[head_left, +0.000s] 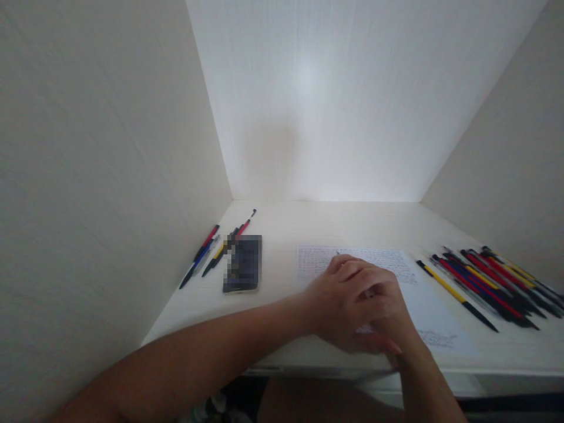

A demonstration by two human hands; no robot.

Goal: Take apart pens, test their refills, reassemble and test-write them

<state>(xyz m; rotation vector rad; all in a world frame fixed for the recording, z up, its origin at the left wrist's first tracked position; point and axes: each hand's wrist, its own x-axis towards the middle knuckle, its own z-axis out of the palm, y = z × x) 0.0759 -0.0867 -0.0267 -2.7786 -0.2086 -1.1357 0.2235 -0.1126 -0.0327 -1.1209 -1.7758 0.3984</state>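
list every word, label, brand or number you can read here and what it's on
None can be read.
Sheet of paper: handwritten lines near the top and bottom, too small and blurred to read; the left hand and right hand hide part of it.
Dark phone-like device: pixelated, nothing legible.
Pens on the right and pens on the left: no legible label or brand.

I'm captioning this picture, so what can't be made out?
Head view:
Any grip of the bare right hand: hidden by the overlapping left hand.
Handwriting on the rectangular white paper sheet: too small, blurred, partly covered by both hands.
Details on the black rectangular device: pixelated.
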